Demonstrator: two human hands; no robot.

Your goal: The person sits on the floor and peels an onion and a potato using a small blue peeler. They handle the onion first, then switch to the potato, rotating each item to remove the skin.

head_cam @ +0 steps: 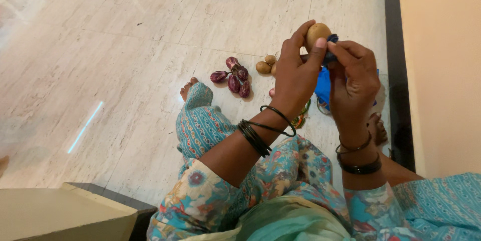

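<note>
My left hand [296,73] holds a small brown potato [316,33] up between thumb and fingers. My right hand [354,81] is right beside it, its fingers closed on a dark blue-handled tool [331,45] pressed against the potato; the tool is mostly hidden by my fingers. Both wrists wear dark bangles. Below my hands on the floor lie several small purple eggplants [234,78] and a few more potatoes [266,65].
I sit on a pale marble floor [125,70] with legs folded, in a blue patterned dress. A blue bag [323,88] lies under my hands. A dark skirting strip and beige wall [441,70] run along the right. A beige box-like surface [55,216] sits bottom left.
</note>
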